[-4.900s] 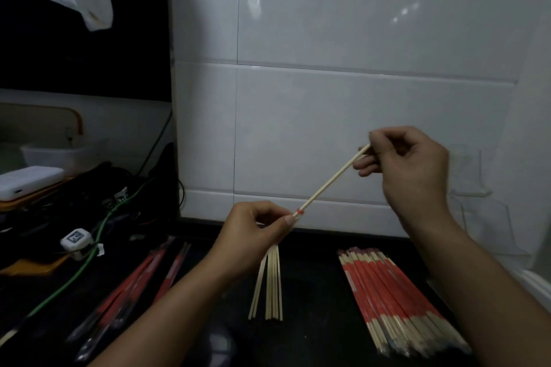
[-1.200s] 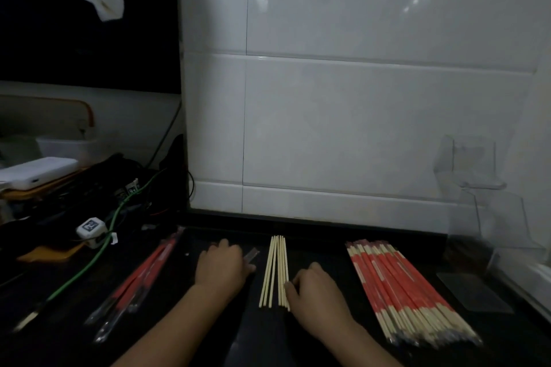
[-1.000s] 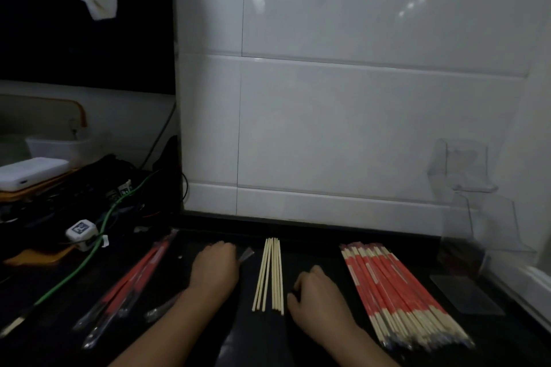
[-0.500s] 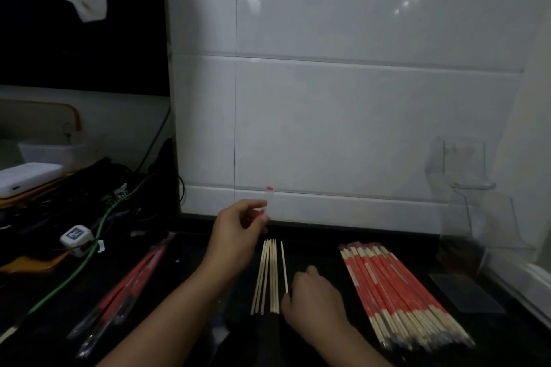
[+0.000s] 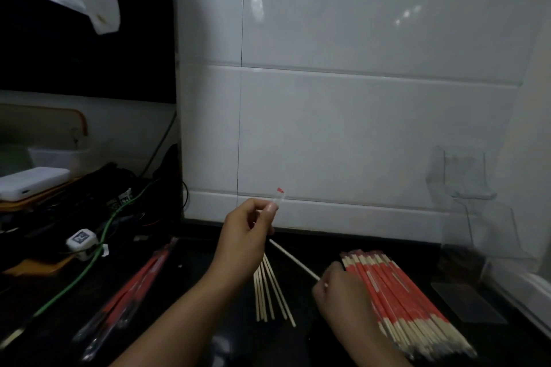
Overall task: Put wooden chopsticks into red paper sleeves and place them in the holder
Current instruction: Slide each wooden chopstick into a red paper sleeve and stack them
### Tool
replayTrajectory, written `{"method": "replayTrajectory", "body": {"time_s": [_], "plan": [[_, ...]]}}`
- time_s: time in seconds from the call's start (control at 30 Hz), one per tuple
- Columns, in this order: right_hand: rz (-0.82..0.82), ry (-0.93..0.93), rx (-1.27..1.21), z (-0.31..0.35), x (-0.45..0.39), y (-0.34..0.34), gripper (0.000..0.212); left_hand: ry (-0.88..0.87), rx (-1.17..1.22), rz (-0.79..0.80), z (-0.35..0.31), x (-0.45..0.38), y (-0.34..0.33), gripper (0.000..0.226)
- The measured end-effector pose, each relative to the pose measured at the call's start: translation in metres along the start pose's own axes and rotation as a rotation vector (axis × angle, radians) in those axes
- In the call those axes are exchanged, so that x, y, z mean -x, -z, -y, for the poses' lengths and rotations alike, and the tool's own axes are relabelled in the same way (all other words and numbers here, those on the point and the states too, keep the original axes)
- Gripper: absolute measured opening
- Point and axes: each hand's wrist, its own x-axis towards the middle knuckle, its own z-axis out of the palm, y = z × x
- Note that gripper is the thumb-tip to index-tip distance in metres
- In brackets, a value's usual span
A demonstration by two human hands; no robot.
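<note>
Here, both hands are busy over the dark counter point(image 5: 343, 235), one with a sleeve, one with a chopstick.

The left hand point(image 5: 244, 238) is raised near the counter's back edge, thumb and forefinger pinched on a see-through sleeve with a red tip point(image 5: 278, 197) that sticks up past the fingertips. The right hand point(image 5: 340, 295) sits lower, toward the front, its fingers closed on the end of one wooden chopstick point(image 5: 293, 259), which slants up toward the left hand. Bare chopsticks point(image 5: 268, 295) lie fanned on the counter between the two forearms. A pile of red-sleeved chopsticks point(image 5: 402, 301) lies just beside the right hand. The clear holder point(image 5: 465, 188) stands at the back right corner.
</note>
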Motion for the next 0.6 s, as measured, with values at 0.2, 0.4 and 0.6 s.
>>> {"method": "replayTrajectory", "body": {"time_s": [0.2, 0.4, 0.6], "plan": [[-0.242, -0.137, -1.087, -0.016, -0.016, 0.049, 0.007, -0.019, -0.191, 0.007, 0.013, 0.001, 0.012, 0.014], [-0.553, 0.042, -1.216, -0.011, -0.028, 0.101, 0.020, -0.036, -0.237, 0.067, 0.018, 0.002, 0.011, 0.014], [-0.596, 0.150, -1.196, -0.001, -0.023, 0.113, 0.019, -0.030, -0.226, 0.098, 0.018, 0.002, 0.003, 0.019]]}}
